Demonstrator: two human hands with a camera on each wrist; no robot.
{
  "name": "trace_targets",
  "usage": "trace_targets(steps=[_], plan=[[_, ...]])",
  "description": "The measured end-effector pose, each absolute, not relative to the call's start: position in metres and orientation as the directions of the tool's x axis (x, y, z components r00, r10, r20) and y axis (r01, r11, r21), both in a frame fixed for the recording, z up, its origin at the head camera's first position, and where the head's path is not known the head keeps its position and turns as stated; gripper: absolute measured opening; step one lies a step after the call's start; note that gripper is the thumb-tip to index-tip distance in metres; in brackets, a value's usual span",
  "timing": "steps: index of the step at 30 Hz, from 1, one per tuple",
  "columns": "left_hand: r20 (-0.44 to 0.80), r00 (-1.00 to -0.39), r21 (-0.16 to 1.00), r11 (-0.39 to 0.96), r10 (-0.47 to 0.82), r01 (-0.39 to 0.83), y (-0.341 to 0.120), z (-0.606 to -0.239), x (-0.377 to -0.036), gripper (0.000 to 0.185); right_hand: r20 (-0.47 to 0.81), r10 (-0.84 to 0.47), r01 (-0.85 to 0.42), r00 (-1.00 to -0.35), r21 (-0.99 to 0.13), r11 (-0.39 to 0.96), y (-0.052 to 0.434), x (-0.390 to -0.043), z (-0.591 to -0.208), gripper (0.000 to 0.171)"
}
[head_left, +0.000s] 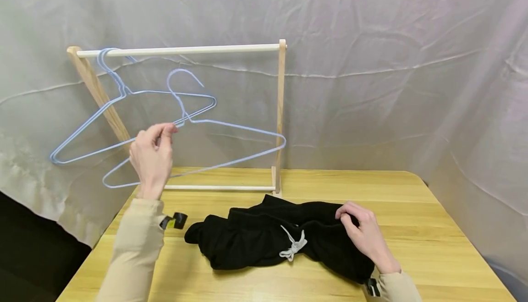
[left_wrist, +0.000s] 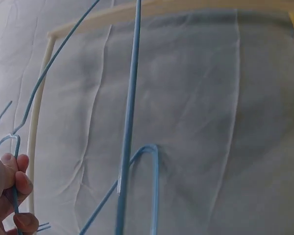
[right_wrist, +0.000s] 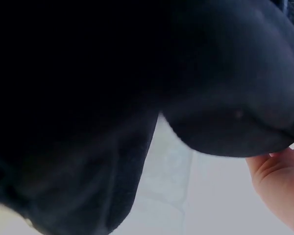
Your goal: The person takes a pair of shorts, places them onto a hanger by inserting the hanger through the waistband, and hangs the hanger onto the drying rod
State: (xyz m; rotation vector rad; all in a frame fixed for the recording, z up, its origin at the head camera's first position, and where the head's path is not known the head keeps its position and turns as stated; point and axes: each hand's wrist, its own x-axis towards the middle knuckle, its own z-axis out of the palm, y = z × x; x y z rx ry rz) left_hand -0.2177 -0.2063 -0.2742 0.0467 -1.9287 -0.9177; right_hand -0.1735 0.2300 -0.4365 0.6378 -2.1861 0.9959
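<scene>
My left hand point(head_left: 150, 155), raised over the left side of the table, pinches a light blue wire hanger point(head_left: 239, 128) just below its hook. In the left wrist view, thumb and fingers close on the thin blue wire point(left_wrist: 15, 193). A black garment point(head_left: 247, 242) lies bunched on the table, with a white drawstring point(head_left: 293, 249) tied in a bow; it looks like trousers or shorts. My right hand point(head_left: 365, 233) grips its right part with curled fingers. Black cloth point(right_wrist: 88, 98) fills most of the right wrist view and hides the fingertips.
A wooden rack with a white top rail point(head_left: 185, 51) stands at the back left of the wooden table point(head_left: 412, 228). More blue hangers point(head_left: 88, 121) hang from the rail's left end, behind the held one. Grey curtain point(head_left: 371, 109) surrounds the back and sides.
</scene>
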Motion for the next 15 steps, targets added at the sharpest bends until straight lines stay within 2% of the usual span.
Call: trace_targets(steps=[7, 15], plan=[[0.738, -0.547, 0.622, 0.713, -0.395, 0.323, -0.183, -0.323, -0.205, 0.024, 0.681, -0.195, -0.624, -0.706, -0.468, 0.626, 0.23, -0.173, -0.437, 0.035], [0.753, -0.505, 0.635, 0.669, -0.423, 0.386, -0.167, -0.364, -0.197, 0.023, 0.669, -0.222, -0.633, -0.71, -0.467, 0.618, 0.226, -0.172, -0.436, 0.035]])
